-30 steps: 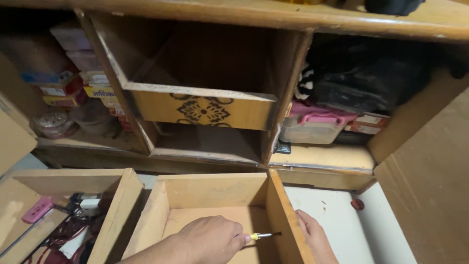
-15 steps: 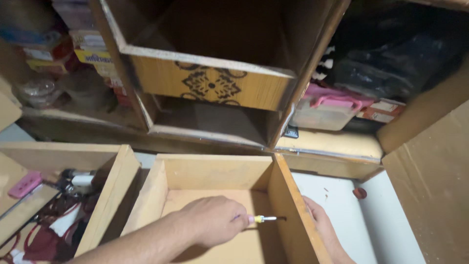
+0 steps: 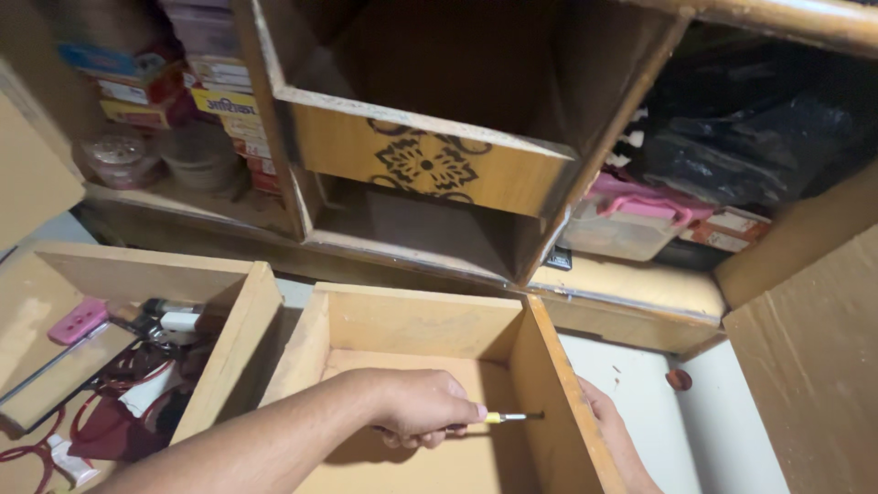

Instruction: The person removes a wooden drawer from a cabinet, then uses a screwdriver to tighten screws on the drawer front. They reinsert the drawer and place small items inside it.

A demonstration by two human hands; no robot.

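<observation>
My left hand (image 3: 416, 407) reaches in from the lower left and grips a screwdriver (image 3: 512, 417) with a yellow collar and a thin metal shaft. The shaft lies level and its tip meets the inner face of the right wall (image 3: 549, 384) of an open wooden drawer lying in front of me. My right hand (image 3: 608, 430) rests against the outer side of that same wall, fingers laid flat, partly hidden behind the wood.
A second wooden drawer (image 3: 233, 338) at left holds a pink object (image 3: 78, 320), cords and small items. Above, a cabinet has a tilted drawer with a black ornament (image 3: 425, 165), stacked boxes (image 3: 146, 87), a pink-lidded container (image 3: 631, 215) and a black bag (image 3: 750, 137). A wooden board (image 3: 814, 366) stands at right.
The view has dipped and shifted a little, so the drawer sits higher in the picture. My left hand keeps the screwdriver against the right wall; my right hand stays outside it.
</observation>
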